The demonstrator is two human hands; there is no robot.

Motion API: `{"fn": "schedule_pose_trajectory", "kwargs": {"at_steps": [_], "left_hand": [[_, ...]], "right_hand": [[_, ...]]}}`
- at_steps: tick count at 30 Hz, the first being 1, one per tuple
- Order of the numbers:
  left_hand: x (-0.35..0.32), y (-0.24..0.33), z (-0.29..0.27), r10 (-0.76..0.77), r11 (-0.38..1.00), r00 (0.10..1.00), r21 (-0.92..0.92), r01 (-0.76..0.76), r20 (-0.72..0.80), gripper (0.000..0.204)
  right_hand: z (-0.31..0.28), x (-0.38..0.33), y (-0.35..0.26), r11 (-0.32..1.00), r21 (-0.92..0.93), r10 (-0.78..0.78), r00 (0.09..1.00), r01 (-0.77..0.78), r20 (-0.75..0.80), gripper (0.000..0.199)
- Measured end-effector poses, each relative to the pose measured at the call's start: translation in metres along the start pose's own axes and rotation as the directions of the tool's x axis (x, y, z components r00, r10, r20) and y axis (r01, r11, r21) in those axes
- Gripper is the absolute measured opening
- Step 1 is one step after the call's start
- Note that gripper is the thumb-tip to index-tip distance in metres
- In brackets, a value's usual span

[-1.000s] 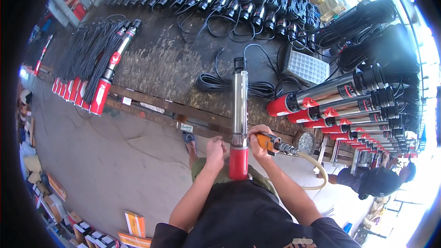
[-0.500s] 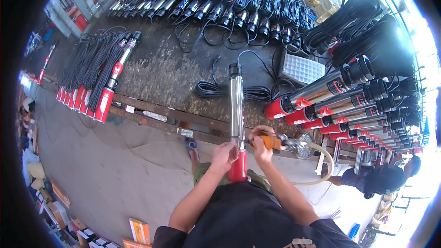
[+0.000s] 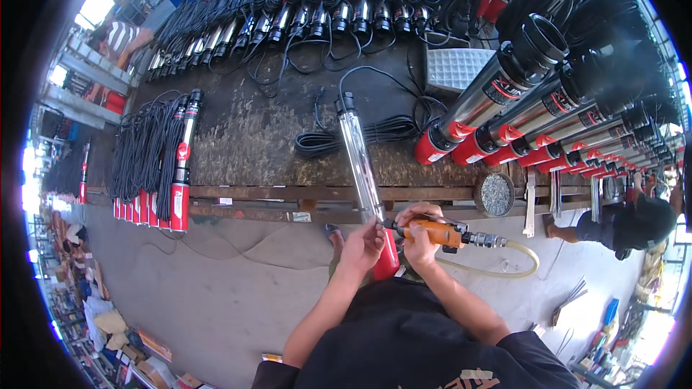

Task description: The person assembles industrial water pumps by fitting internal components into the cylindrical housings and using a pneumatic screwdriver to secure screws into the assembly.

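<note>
1. Workshop bench [image 3: 288, 145] fills mid-frame — rows of pumps along the top and right.
2. Your left hand [image 3: 362, 243] steadies the steel pump tube [image 3: 360, 163], lower centre.
3. Right hand [image 3: 417, 234] is clamped on the orange air tool [image 3: 441, 233].
4. Tube looks heavy, stiff, slick — grip near the red base [image 3: 387, 258].

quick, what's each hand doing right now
Left hand: closed on the steel pump tube, near its red end.
Right hand: closed around the orange air screwdriver, tip at the tube.
</note>
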State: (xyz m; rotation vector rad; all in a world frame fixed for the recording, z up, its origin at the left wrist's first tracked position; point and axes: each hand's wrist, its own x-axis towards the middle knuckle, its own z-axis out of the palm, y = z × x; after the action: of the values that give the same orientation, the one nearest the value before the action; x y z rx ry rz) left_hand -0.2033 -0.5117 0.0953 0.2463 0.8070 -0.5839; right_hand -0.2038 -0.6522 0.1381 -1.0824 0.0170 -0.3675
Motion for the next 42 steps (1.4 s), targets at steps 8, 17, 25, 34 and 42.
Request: {"fn": "schedule_pose_trajectory", "kwargs": {"at_steps": [8,17,25,34,42], "left_hand": [[0.030,0.011,0.013,-0.060,0.998,0.990,0.013,0.062,-0.125,0.015],[0.021,0.019,0.006,0.310,0.615,0.950,0.768,-0.179,-0.028,0.023],[0.032,0.018,-0.015,0.468,0.193,0.869,0.942,-0.276,0.159,0.037],[0.030,0.010,-0.007,0.494,0.164,0.852,0.944,-0.286,0.172,0.036],[0.039,-0.002,-0.002,0.626,-0.036,0.766,0.986,-0.160,0.147,0.047]], "right_hand": [[-0.013,0.013,0.028,0.984,-0.177,-0.012,0.997,0.025,0.074,0.028],[-0.015,0.030,0.044,0.979,-0.179,0.099,0.995,-0.096,0.007,0.023],[-0.014,0.034,0.049,0.988,-0.148,0.064,0.994,-0.050,0.094,0.019],[-0.019,0.033,0.061,0.993,-0.114,0.039,0.999,-0.034,0.036,0.017],[-0.044,0.029,0.009,0.999,-0.030,0.014,0.962,-0.024,-0.273,0.027]]}}
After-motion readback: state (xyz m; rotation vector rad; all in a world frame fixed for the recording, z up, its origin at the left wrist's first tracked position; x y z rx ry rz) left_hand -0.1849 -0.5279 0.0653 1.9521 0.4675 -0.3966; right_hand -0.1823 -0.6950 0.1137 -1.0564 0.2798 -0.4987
